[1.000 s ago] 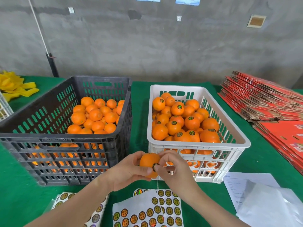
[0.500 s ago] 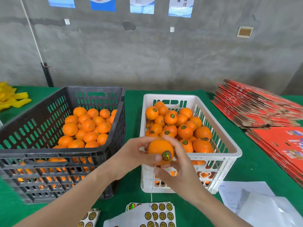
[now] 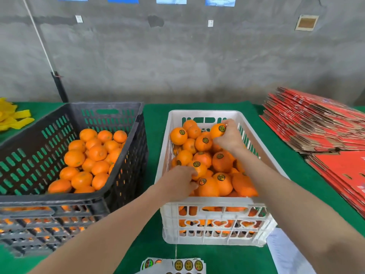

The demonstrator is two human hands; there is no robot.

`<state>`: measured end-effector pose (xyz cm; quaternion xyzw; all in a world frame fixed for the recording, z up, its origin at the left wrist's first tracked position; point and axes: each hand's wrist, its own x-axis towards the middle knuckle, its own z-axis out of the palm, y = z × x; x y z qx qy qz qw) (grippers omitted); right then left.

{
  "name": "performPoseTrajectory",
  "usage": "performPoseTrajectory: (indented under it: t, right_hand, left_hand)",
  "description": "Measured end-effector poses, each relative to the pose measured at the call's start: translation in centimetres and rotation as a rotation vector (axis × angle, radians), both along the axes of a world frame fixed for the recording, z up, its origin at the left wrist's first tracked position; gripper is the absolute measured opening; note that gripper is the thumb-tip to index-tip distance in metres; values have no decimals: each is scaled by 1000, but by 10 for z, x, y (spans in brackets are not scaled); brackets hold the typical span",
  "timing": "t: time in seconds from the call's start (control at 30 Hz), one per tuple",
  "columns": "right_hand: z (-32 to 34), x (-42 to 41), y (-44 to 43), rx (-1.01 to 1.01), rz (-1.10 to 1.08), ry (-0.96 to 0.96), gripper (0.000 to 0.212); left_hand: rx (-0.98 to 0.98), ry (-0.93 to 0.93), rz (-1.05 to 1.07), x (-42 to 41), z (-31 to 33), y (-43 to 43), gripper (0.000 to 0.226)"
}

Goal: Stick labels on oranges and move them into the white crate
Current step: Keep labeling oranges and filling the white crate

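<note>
The white crate [image 3: 215,201] in the middle holds a heap of labelled oranges [image 3: 222,162]. Both my hands are inside it. My right hand [image 3: 230,138] reaches to the far right corner, its fingers closed around a labelled orange [image 3: 217,131] that sits on top of the pile. My left hand [image 3: 178,181] rests on the near left of the pile, fingers loosely curled against the fruit, gripping nothing that I can see. The black crate [image 3: 59,200] on the left holds unlabelled oranges [image 3: 92,155]. A sheet of round labels [image 3: 185,265] lies at the bottom edge.
Flattened red cartons [image 3: 316,127] are stacked along the right side of the green table. White paper [image 3: 284,252] lies near the white crate's front right corner. Yellow material [image 3: 11,119] sits at the far left. A grey wall stands behind.
The orange held by both hands in front of the white crate has been carried into it. My right hand moved to the far corner with it; my left hand dropped onto the pile.
</note>
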<state>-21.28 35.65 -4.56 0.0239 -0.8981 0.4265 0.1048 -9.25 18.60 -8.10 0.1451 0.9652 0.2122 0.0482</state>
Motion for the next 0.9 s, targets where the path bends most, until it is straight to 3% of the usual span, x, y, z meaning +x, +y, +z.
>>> performPoseTrajectory:
  t: [0.1, 0.3, 0.5, 0.63, 0.77, 0.9]
  right_hand:
    - [-13, -47, -4, 195, -49, -25, 60]
    - [-50, -93, -19, 382, -62, -14, 67]
    - [-49, -94, -24, 392, -165, -212, 90]
    - [-29, -71, -25, 302, -200, -190, 77]
    - [10, -10, -40, 50, -21, 136, 43]
    - [19, 115, -51, -229, 274, 547, 12]
  left_hand:
    - [45, 2, -14, -2, -2, 0, 17]
    - [-52, -10, 26, -3, -3, 2, 39]
    - [-81, 19, 40, -3, -4, 1, 39]
    - [-39, 57, 62, -1, -1, 2, 33]
    - [71, 195, 122, 5, 3, 0, 25]
    - [329, 432, 173, 24, 6, -10, 13]
